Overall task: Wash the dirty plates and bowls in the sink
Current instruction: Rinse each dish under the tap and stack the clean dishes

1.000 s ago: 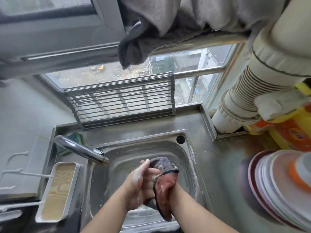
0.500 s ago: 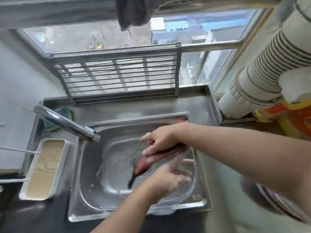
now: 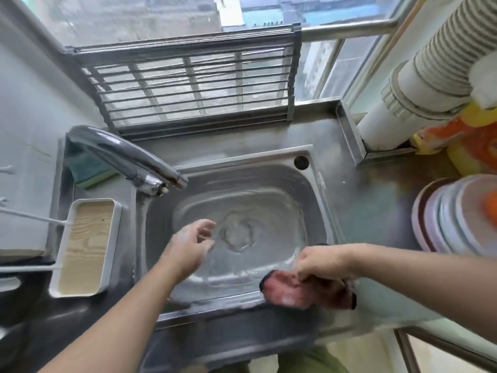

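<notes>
Rinsing over a steel sink (image 3: 320,200), plates (image 3: 454,219) stacked on the counter to the right.

Right hand (image 3: 320,262) pinching a red dishcloth (image 3: 301,290) at the front right rim; left hand (image 3: 191,246) over the basin, fingers loosely spread, holding nothing.

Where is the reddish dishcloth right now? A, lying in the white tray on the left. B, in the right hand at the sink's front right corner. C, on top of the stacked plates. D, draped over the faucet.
B: the right hand pinches the dishcloth at the front right rim of the sink, while the left hand holds nothing.
</notes>
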The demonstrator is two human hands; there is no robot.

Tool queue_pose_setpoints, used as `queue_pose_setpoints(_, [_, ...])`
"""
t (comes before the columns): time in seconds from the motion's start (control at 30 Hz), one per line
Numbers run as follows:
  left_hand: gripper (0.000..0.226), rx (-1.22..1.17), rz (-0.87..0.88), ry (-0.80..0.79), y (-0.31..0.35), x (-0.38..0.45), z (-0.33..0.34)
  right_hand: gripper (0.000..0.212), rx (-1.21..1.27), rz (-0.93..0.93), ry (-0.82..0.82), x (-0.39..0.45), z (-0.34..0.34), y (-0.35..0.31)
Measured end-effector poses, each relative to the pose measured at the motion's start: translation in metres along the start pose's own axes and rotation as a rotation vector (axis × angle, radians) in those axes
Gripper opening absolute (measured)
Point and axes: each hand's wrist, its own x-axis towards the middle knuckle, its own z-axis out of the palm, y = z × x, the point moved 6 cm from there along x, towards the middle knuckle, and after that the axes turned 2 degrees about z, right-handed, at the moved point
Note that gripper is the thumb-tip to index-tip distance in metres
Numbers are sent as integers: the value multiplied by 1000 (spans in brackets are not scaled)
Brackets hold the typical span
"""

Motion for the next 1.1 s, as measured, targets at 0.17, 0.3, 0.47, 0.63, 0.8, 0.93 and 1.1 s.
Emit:
queue_pose_setpoints(0.17, [39, 537, 343, 31, -27, -12, -22, 18, -218, -214, -6, 3, 41, -22])
queue_pose_setpoints(0.3, [37, 561, 415, 137, -39, -14, -48, 23, -422, -464, 175, 18, 79, -71])
queue_pose_setpoints(0.47, [42, 562, 459, 196, -42, -13, -66, 36, -390, -556, 237, 60, 127, -169])
queue_pose_setpoints(0.63, [46, 541, 493, 183, -47, -6, -75, 30, -85, -331, 271, 98, 135, -223])
queue_pose_setpoints(0.8, [39, 523, 527, 224, -46, -2, -73, 40, 120, -42, 201, 140, 133, -221])
queue_pose_setpoints(0.93, [35, 494, 573, 258, -42, 0, -73, 51, 510, 122, 52, 164, 133, -206])
queue_pose_setpoints(1.1, [30, 627, 562, 167, -47, -8, -63, 95, 1118, 171, -315, 84, 108, -132])
